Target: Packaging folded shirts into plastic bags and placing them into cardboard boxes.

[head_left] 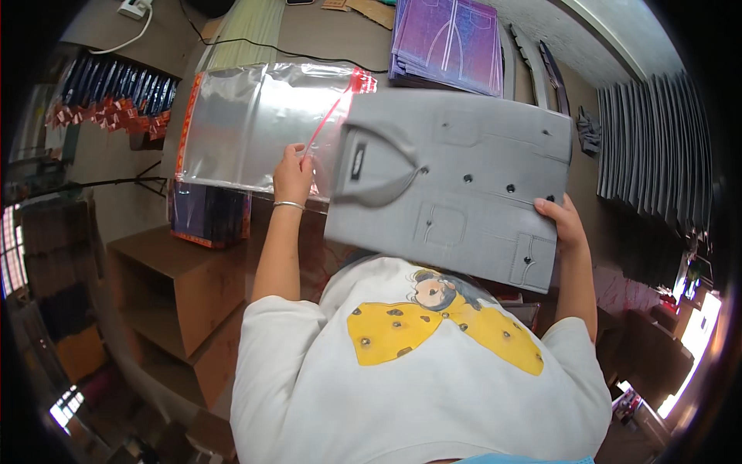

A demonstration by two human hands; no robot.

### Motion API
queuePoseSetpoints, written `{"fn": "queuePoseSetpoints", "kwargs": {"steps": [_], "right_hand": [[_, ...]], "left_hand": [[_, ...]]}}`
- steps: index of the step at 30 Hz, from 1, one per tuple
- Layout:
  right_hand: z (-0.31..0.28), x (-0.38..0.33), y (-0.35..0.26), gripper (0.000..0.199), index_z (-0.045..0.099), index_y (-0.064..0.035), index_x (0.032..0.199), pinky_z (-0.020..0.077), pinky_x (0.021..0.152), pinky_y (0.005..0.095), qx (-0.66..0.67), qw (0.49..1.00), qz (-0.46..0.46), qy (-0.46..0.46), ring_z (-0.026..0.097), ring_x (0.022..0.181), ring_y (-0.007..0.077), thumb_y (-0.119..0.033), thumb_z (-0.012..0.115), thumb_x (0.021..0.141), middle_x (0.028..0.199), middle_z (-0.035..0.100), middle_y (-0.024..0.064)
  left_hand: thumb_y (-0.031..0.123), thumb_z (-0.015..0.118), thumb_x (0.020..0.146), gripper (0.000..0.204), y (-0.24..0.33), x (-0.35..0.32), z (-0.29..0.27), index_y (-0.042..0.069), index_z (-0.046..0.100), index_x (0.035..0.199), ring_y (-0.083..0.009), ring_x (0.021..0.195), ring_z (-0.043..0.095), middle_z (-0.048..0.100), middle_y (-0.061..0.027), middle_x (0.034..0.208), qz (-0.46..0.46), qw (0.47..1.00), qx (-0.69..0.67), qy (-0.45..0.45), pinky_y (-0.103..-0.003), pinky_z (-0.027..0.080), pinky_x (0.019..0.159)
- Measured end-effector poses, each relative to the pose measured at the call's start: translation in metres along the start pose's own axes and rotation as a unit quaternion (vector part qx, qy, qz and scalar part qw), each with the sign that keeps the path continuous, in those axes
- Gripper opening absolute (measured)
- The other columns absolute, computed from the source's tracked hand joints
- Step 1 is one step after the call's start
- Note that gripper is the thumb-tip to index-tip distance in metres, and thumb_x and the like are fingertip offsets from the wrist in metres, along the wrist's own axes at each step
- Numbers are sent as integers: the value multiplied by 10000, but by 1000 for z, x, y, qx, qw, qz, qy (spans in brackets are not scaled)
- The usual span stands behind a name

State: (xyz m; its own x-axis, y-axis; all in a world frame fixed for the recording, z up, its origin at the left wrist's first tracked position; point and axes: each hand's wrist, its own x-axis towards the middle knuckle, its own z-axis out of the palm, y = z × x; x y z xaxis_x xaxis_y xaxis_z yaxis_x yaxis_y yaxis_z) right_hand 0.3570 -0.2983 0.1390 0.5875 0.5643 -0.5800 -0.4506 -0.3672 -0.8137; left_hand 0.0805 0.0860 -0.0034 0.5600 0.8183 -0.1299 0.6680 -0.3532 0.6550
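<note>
Head view: L hand pinches the clear bag's edge at left; R hand grips the folded gray shirt's right edge, collar end overlapping bag. Risk: one-sided grip, so shirt may sag/unfold; collar might snag film.

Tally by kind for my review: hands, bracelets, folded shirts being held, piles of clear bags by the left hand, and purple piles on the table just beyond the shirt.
Hands: 2 (left hand, right hand)
Bracelet: 1
Folded grey shirt: 1
Clear bag pile: 1
Purple pile: 1
Total: 6
</note>
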Motion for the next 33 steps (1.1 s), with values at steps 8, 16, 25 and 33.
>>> {"fn": "queuePoseSetpoints", "kwargs": {"steps": [8, 16, 25, 33], "right_hand": [[27, 87, -24, 405, 531, 27, 1103, 531, 663, 297, -21, 998, 9, -53, 624, 769, 149, -147, 679, 769, 927, 618, 100], [42, 75, 0, 362, 527, 13, 1102, 535, 689, 317, 31, 999, -10, -16, 622, 766, 161, -135, 658, 799, 941, 616, 86], [44, 61, 28, 375, 508, 28, 1093, 540, 710, 314, 79, 997, -8, 5, 630, 801, 168, -129, 671, 794, 957, 619, 107], [49, 61, 58, 423, 508, 32, 1147, 525, 744, 312, -15, 998, -53, -32, 617, 822, 144, -180, 676, 822, 986, 621, 97]], "left_hand": [[133, 527, 877, 231, 12, -19, -21, 53, 623, 1071, -376, 903, 616, 645, -205, 970, 40, 997, 46, -48, -442, 486, 765], [52, 613, 803, 112, 0, -54, -33, 33, 636, 910, -257, 699, 633, 628, -116, 819, 30, 996, 27, 84, -349, 510, 650], [70, 650, 778, 85, 1, -79, -31, 14, 613, 831, -197, 646, 624, 623, -99, 774, 7, 990, -8, 140, -306, 499, 608], [33, 664, 768, 64, 19, -87, -22, -2, 610, 772, -129, 566, 557, 593, -66, 693, 84, 989, -15, 118, -252, 457, 549]]}}
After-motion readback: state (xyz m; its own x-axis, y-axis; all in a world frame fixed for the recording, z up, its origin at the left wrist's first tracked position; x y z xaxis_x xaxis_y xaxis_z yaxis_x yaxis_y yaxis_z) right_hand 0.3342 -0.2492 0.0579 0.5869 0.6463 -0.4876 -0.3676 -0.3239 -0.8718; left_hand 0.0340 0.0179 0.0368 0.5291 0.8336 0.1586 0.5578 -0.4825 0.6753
